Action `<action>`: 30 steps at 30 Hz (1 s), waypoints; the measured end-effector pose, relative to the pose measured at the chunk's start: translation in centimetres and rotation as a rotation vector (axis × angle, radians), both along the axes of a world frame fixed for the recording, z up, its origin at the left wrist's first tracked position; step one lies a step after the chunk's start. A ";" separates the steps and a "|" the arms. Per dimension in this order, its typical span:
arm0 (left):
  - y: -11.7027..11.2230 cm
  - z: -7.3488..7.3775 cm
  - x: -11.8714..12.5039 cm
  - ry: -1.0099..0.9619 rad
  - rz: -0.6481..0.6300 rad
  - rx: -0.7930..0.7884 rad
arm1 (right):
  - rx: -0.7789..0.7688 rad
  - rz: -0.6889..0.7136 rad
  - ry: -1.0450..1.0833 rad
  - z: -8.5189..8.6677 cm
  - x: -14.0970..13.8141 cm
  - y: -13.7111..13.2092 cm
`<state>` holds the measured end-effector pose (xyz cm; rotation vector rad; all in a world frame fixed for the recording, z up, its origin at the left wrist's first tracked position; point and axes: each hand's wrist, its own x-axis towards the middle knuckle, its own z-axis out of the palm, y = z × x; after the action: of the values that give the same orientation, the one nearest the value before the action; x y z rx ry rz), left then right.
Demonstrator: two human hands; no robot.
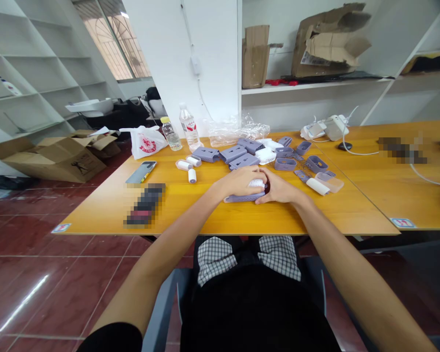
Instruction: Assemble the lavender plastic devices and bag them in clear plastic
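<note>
My left hand (237, 181) and my right hand (277, 188) meet at the table's front middle. Both are closed around a purple plastic case (245, 198) with small holes along its side. Something white and ribbed (256, 183) shows between my fingers, at the case's top. Its lower part is hidden by my hands. Just beyond lie several purple plastic shells (231, 153) with cut-out slots. White bundles (266, 155) rest beside them. To the right are open purple frames (285, 164) and a white roller (317, 187) next to a clear cover (330, 182).
Three small white rollers (192, 176) lie left of my hands. Farther left are a phone (142, 172) and a blurred dark object (145, 204). Two bottles (189, 128), a white bag (147, 142) and clear plastic wrap (238, 132) stand at the back. Chargers (333, 128) lie right.
</note>
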<state>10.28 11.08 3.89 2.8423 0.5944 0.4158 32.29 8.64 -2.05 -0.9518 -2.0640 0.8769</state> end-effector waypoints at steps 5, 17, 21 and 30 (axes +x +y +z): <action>0.0 0.2 0.2 0.026 0.014 -0.003 | -0.006 -0.013 -0.001 0.3 -0.1 -0.3; -1.0 0.1 0.3 0.005 0.109 0.004 | -0.067 -0.006 0.043 0.0 -0.1 0.1; -0.7 -1.1 -2.1 -0.135 0.122 -0.117 | -0.034 0.004 0.039 0.2 -0.1 -0.1; -1.9 -3.7 -8.2 -0.330 0.254 -0.376 | -0.046 -0.042 0.027 0.5 -0.4 -0.8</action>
<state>2.09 9.23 0.16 2.2857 0.8618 0.7134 31.84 7.88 -1.52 -0.9984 -2.0022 0.9136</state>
